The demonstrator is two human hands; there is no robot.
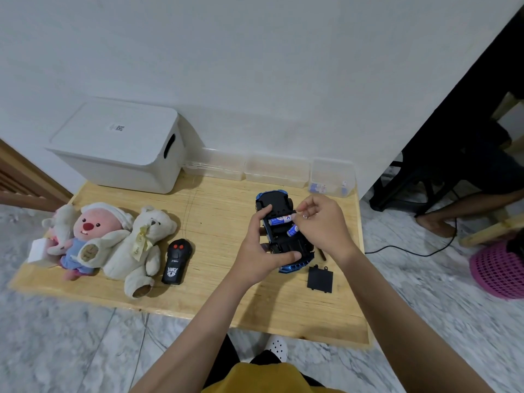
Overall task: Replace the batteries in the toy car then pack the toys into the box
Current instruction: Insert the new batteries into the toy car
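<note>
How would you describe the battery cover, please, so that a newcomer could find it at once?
Start at the wooden table and find the upturned blue car held by the left hand. Just right of the car's near end lies the battery cover: a flat black square, the only loose panel there.

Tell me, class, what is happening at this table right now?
A person holds an upturned blue toy car steady with the left hand while the right hand works a battery at its open compartment. The battery cover lies off beside it. The plush toys and remote wait unpacked; the white box is closed.
</note>
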